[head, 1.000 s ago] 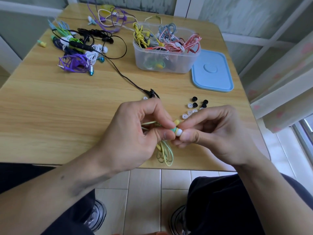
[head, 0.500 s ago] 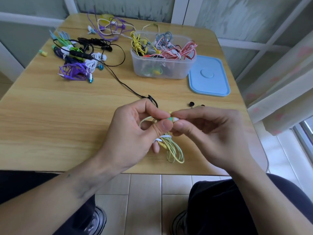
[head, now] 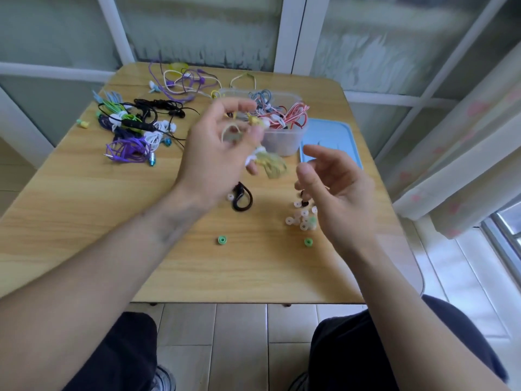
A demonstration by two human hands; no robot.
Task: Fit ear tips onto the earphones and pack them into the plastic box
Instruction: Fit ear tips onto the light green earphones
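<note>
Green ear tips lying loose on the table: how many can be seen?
2. One green ear tip lies near the table's front edge below the left forearm; the other lies beside the right hand. More may sit hidden in the pale pile.

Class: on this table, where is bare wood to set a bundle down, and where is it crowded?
Bare wood: the near left of the table, in front of the purple bundle. Also near the front edge, below the green ear tips. Crowded: the far left cable pile and around the loose ear tips.
</note>
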